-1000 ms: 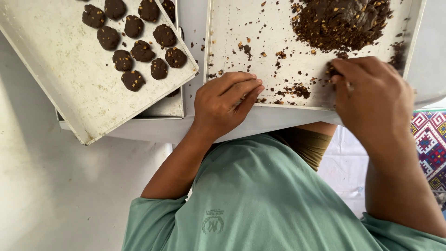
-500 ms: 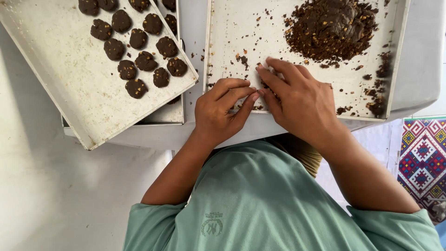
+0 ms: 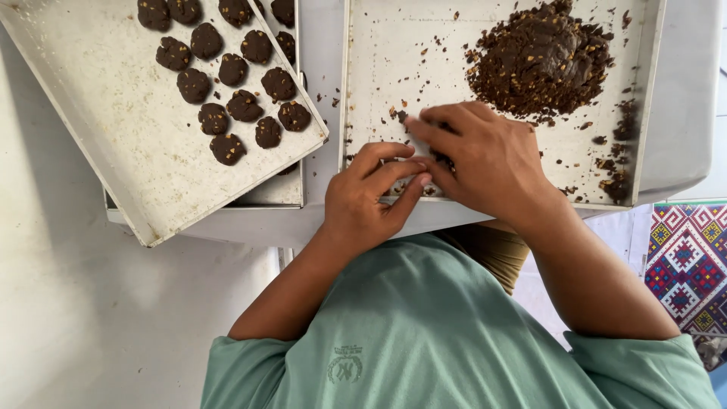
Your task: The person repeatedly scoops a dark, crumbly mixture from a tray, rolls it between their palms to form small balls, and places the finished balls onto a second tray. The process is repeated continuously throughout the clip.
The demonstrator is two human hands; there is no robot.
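Dark dough mound [image 3: 541, 64], speckled with nut bits, sits at the upper right of the frame on a crumb-strewn metal tray [image 3: 379, 68]. At the tray's near edge, mid-frame, the left hand [image 3: 363, 201] and right hand [image 3: 485, 163] meet, fingertips pressed together; whether they pinch dough is hidden. Shaped dough balls [image 3: 227, 76] fill a second tray [image 3: 98, 144], upper left.

desk [image 3: 326, 60]: pale grey-white top, bare strip showing between the two trays
right tray [image 3: 379, 91]: shallow metal, lies flat on desk, right of that strip; near edge by desk front
lower left tray [image 3: 276, 193]: on desk, left of right tray, mostly covered
upper left tray [image 3: 113, 129]: rests skewed on lower left tray, corner overhanging desk front
crumbs [image 3: 333, 97]: few dark bits on desk strip beside right tray
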